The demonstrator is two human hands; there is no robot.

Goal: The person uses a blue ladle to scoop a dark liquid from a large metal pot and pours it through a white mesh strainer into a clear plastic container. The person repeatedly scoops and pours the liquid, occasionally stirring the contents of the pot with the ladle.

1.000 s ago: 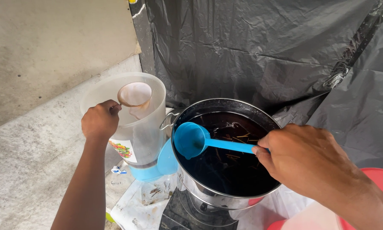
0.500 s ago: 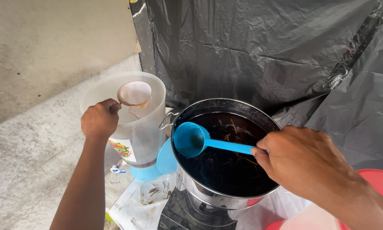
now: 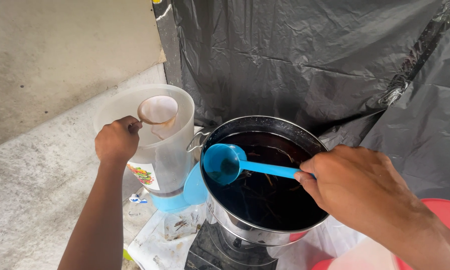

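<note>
The right hand (image 3: pixel 357 187) is nearest to the camera, and its fingers are closed around the end of the handle of a blue plastic ladle (image 3: pixel 235 164). The ladle has a round, deep bowl with a little dark liquid in it. Its long axis lies almost level and its bowl points to the left, above the left rim of a steel pot (image 3: pixel 265 235). The pot is full of a very dark liquid with some thin stems in it, and it stands on a dark stove (image 3: pixel 210 252). A little further, the left hand (image 3: pixel 117 141) is closed on the handle of a small round strainer (image 3: pixel 157 110), which it holds over the mouth of a translucent plastic jug (image 3: pixel 160 150) just beside the pot. Behind them hangs a black plastic sheet (image 3: pixel 295 60).
</note>
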